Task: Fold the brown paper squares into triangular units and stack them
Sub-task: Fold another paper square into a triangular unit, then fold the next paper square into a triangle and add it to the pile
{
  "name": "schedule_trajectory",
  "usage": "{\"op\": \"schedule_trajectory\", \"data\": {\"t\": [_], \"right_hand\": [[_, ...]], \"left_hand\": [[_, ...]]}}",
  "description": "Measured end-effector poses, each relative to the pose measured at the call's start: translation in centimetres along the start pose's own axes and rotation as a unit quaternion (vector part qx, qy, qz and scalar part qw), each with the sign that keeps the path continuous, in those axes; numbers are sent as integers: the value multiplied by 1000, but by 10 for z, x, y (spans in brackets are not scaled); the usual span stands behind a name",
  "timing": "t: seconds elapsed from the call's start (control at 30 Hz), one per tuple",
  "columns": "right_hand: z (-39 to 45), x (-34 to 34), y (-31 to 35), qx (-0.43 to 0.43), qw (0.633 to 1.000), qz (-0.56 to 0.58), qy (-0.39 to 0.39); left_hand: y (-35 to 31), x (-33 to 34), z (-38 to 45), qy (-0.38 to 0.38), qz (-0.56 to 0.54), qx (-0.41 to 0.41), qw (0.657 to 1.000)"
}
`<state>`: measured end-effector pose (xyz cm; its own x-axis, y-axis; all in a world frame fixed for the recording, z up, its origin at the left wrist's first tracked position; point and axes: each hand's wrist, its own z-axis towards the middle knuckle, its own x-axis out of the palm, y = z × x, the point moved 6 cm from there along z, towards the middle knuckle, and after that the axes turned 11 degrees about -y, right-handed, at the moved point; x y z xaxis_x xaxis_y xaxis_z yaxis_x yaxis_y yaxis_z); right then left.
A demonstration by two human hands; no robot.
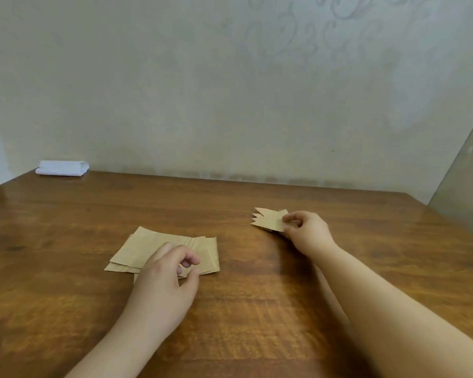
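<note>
Two hands at work over brown paper on a wooden tabletop (66,214).

The right hand (306,231) reaches out to the far right and pinches the near end of a small stack of folded units (268,219), fingers (291,217) curled over its top and thumb below; the stack's pointed tips fan out to the left, and it seems to rest on the wood, though the contact is hard to make out. The left hand (164,279) hovers over the loose pile of brown paper squares (148,249) lying flat near the middle of the tabletop, its fingers loosely curled with thumb and forefinger apart, gripping nothing that shows. The pile and the stack lie well apart. A folded white cloth (62,168) sits at the far left corner against the pale wall (202,91).
</note>
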<state>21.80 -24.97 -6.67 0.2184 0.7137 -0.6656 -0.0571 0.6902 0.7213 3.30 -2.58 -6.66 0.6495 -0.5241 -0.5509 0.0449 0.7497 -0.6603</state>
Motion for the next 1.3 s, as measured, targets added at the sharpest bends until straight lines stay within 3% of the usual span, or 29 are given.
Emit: {"op": "schedule_trajectory", "data": {"t": [0.07,0.2,0.33,0.43,0.5,0.6,0.77,0.9,1.07,1.2,1.3], "right_hand": [[4,15,-4,-19,996,-85,13],[2,17,4,-56,979,-190,-39],[-3,18,14,-102,962,-249,-46],[-26,26,46,-199,964,-167,-57],[-50,42,73,-257,962,-84,28],[-84,73,101,-298,940,-87,140],[-100,102,116,-307,923,-111,204],[-103,107,117,-283,915,-60,283],[-105,104,117,-341,906,-70,239],[-116,100,114,-410,865,-155,245],[-119,93,112,-413,871,-166,208]], "left_hand": [[2,0,1,-4,3,-5,1000],[0,-1,6,-13,30,-7,999],[6,-1,7,-6,141,-41,989],[16,-1,7,6,184,-75,980],[19,-1,7,18,199,-89,976],[21,2,7,41,204,-90,974],[24,2,7,46,190,-79,977],[20,-1,9,35,183,-63,981],[18,-7,10,17,168,-58,984],[22,-13,11,5,114,-102,988],[27,-17,13,-11,80,-127,989]]}}
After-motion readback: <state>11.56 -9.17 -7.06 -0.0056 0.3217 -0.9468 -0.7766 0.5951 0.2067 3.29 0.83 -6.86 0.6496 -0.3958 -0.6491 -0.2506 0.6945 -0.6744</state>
